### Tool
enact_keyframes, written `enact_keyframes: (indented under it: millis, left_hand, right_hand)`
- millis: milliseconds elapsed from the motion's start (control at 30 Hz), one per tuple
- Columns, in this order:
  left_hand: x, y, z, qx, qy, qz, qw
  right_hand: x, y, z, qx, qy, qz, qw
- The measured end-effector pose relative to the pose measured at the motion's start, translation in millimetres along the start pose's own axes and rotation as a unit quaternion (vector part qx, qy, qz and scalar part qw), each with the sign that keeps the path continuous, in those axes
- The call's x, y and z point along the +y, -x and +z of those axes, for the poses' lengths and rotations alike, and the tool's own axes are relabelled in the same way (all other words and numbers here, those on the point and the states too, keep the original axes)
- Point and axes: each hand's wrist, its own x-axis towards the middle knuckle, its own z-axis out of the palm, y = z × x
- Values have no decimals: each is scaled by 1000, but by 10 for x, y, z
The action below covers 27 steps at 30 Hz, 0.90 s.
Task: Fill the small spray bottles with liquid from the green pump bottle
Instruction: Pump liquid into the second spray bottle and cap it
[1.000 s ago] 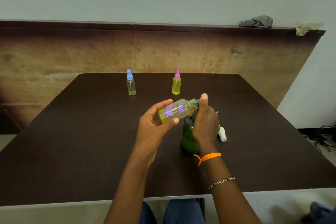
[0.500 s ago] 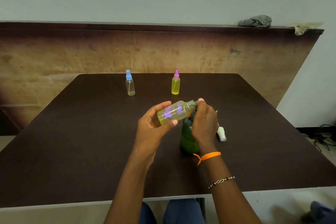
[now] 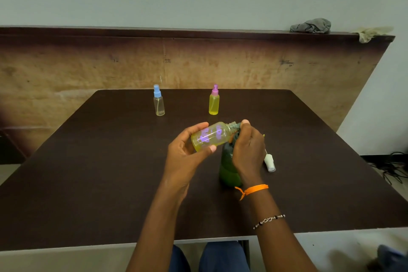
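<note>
My main worry is a spill: the small clear plastic spray bottle with purple print [image 3: 209, 136] lies tilted almost on its side in my left hand [image 3: 185, 154], its open threaded neck up against the pump head of the green pump bottle [image 3: 228, 168]. It looks nearly full of yellow liquid, so I judge that any further tip, or a pump stroke with the neck off the spout, would send liquid over my fingers [image 3: 198, 127] and onto the dark brown desk [image 3: 88, 172]. A hard press could also rock the green bottle, since nothing steadies its base.

My left fingers and thumb curl round the small bottle's body, pinching it from both sides. My right hand [image 3: 248, 150] wraps over the pump head, thumb up at the bottle's neck; whether it is pressing I cannot tell.

The held bottle is above the desk's middle, capless. A white spray cap [image 3: 269, 162] lies on the desk just right of the green bottle. Near the far edge stand a clear blue-capped spray bottle [image 3: 159, 101], which looks almost empty, and a yellow-filled pink-capped spray bottle [image 3: 214, 100].
</note>
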Motion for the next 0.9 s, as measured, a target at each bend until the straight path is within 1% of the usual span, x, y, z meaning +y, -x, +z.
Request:
enact_keyframes:
  millis: [333,400,500,567,767,900]
  left_hand:
    - [12,-9,5,-1,12,-2,1000]
    - [10,-9,2,-4,10,-1,1000]
    - [8,2,1,-11,2,2,1000]
    - [6,6,5,-15,-2,1,1000]
    - [21,-12,-4,-5,0,4,1000]
    - [28,-21,-3,-6,5,2,1000]
  right_hand:
    - [31,1,19,-22,-15,20,999]
    - [25,2,27,-12,-16,15,1000]
    - [23,22,18,24,-6,-11,1000]
    - [33,16,6,31,-5,-20,999]
    - [20,6,19,-11,-2,8,1000]
    - [18,21,12,-13,-1,12,1000]
